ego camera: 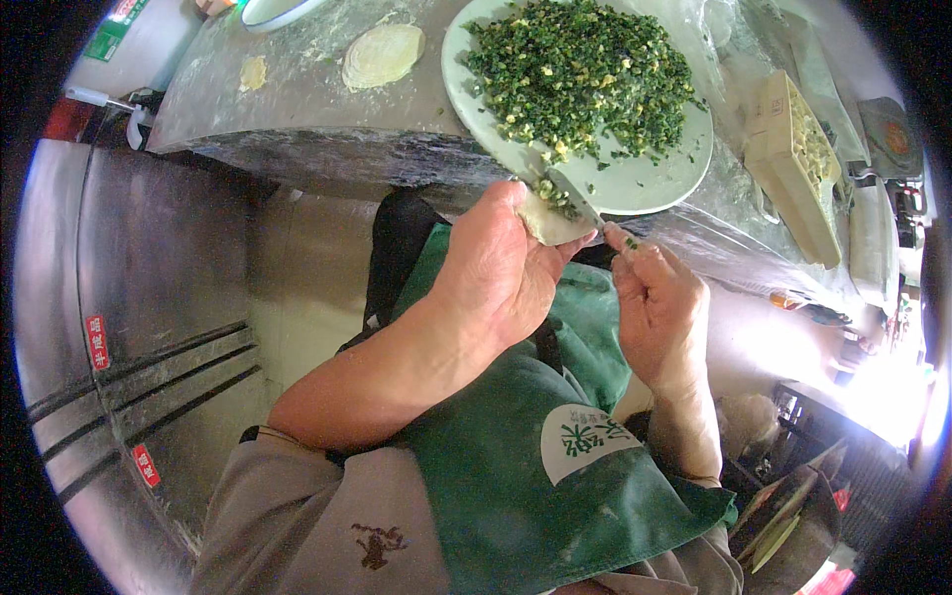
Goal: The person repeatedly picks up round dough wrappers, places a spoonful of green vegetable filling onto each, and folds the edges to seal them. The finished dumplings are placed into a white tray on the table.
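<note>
My left hand (506, 271) cups a round dough wrapper (552, 230) just off the counter's front edge. On the wrapper lies a small heap of chopped green filling (550, 192). Between the fingers of my right hand (658, 297) is a thin metal filling spatula (579, 195), its blade touching that heap. A scrap of green sticks to my right index finger. Just beyond both hands, a large pale plate (662, 190) holds a mound of chopped greens with yellow bits (580, 82). Part of the spatula's handle is hidden by my right hand.
Flour dusts the metal counter (297, 111). On it are stacked dough wrappers (383, 58), a small dough piece (253, 73) and a white bowl (279, 13). A cream box (770, 141) with pale pieces stands right. Steel cabinet doors (171, 245) line the left.
</note>
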